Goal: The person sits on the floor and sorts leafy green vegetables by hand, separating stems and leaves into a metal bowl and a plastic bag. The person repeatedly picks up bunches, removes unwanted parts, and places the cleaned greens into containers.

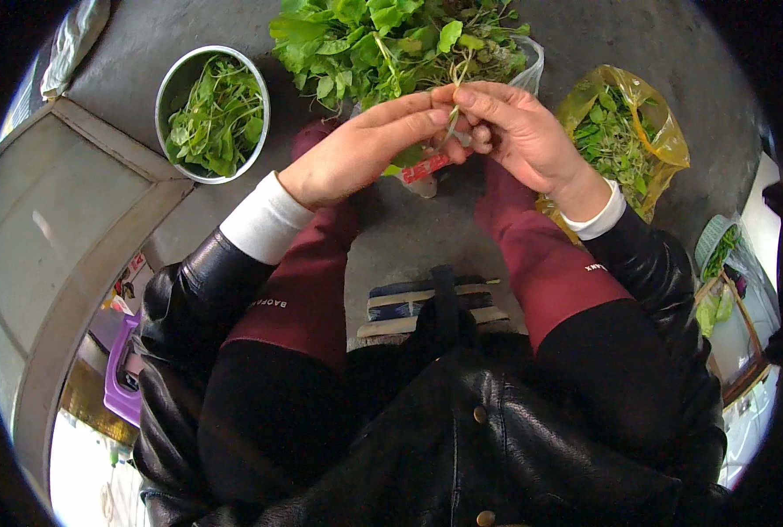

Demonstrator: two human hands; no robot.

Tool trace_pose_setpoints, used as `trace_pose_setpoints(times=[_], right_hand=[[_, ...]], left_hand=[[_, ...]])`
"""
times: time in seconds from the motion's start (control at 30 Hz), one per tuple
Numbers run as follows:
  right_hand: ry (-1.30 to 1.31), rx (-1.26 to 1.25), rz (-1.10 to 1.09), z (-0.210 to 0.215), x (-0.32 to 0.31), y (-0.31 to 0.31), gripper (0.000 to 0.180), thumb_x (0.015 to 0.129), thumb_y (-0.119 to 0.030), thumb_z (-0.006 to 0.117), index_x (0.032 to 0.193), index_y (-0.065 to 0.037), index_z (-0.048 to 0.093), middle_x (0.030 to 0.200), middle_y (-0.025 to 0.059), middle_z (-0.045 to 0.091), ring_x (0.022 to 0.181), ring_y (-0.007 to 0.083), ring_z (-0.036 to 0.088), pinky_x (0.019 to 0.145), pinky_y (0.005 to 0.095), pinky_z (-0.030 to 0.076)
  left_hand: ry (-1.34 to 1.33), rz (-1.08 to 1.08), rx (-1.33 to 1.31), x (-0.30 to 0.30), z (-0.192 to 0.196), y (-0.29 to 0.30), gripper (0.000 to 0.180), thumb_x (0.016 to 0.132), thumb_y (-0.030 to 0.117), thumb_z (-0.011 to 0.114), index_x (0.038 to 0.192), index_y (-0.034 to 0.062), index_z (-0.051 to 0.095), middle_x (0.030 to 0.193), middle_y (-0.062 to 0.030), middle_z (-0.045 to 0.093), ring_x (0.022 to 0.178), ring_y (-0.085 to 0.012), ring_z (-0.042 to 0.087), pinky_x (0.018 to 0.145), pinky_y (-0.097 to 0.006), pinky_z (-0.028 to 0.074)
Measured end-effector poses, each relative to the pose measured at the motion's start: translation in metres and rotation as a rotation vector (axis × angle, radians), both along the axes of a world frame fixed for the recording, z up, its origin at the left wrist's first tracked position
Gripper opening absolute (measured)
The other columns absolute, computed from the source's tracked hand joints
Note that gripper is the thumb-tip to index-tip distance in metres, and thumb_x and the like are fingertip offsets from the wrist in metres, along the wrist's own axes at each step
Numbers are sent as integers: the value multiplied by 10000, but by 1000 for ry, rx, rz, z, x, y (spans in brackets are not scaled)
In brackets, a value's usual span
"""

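Up at 12 o'clock, left hand [356, 149] and right hand [519, 132] both pinch 1 green stem [452, 119]. Steel bowl [173, 88] at 10 looks half full; big pile of greens [382, 39] unpicked, so lots left I'd guess.

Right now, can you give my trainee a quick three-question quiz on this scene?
1. True or false: both hands pinch one green sprig.
2. What lies in the round metal bowl?
3. Which side has the yellow bag: A left, B right?

Key:
1. True: left hand and right hand meet on the sprig.
2. Green leaves.
3. B.
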State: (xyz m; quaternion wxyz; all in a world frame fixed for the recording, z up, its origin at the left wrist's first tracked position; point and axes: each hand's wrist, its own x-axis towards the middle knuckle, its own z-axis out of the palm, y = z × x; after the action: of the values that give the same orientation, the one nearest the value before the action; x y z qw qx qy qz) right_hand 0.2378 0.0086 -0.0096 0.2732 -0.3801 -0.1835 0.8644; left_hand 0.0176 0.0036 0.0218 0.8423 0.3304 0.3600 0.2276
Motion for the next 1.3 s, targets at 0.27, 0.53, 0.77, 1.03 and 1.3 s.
trace_pose_setpoints(times=[0.27,0.53,0.77,1.03,1.3], right_hand=[[-186,343,60,-7,-9,-18,156,920,-110,722,1046,-27,762,833,7,698,719,76,590,683,228,484],[-511,880,259,27,48,-4,70,827,41,748,886,19,717,887,50,665,858,138,668,784,256,511],[-1702,743,474,-23,231,-36,168,855,-153,732,983,-45,753,908,124,683,795,260,693,732,342,540],[-1738,657,693,1,215,-17,238,861,-147,695,1059,-20,727,1088,166,719,932,304,715,831,372,553],[-821,1053,346,3,9,71,241,954,-202,672,1055,11,720,909,47,733,822,97,660,758,270,522]], left_hand=[[229,-123,-18,0,-15,-8,239,1052,233,511,987,31,623,711,50,482,624,-63,415,566,-224,355],[898,-173,779,-63,-40,0,201,956,159,564,1081,44,673,949,-197,700,873,-395,685,735,-442,539],[1469,-24,1038,-178,-64,28,263,998,144,535,1234,115,648,1147,-125,694,1077,-332,641,901,-414,501],[1818,-157,1114,-214,-114,7,689,892,242,677,1527,240,408,1528,-137,442,1419,-378,369,1134,-512,323],[1236,64,1015,-124,-69,17,158,895,161,678,1019,89,744,901,-110,730,860,-276,695,769,-377,530]])
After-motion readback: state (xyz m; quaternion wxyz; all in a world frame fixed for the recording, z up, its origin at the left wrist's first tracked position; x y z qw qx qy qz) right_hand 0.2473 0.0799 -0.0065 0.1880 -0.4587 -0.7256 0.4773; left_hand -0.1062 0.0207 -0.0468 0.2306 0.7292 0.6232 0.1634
